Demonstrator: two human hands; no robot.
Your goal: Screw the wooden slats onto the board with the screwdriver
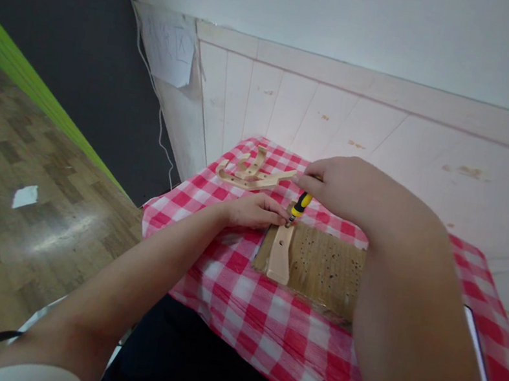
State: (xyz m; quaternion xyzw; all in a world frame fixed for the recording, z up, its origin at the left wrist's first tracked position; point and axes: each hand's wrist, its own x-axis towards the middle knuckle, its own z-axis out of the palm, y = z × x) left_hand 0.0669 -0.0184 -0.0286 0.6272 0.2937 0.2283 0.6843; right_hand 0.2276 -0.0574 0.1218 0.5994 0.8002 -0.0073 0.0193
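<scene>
My right hand (323, 175) is closed round the top of a yellow and black screwdriver (301, 205), which leans slightly. Its tip meets the upper end of a pale wooden hook (280, 257) lying on a brown wooden board (327, 266) dotted with small holes. A dark hole shows in the hook's middle. Beside the screwdriver tip, my left hand (258, 211) has its fingers at the hook's upper end, near the board's left edge. What those fingertips grip, if anything, is too small to make out.
Several curved wooden hooks (249, 180) lie behind my left hand on the red and white checked tablecloth (219, 276). A white panelled wall (289, 105) stands right behind the table. A dark flat device edge (482, 375) shows at the right, partly behind my right arm.
</scene>
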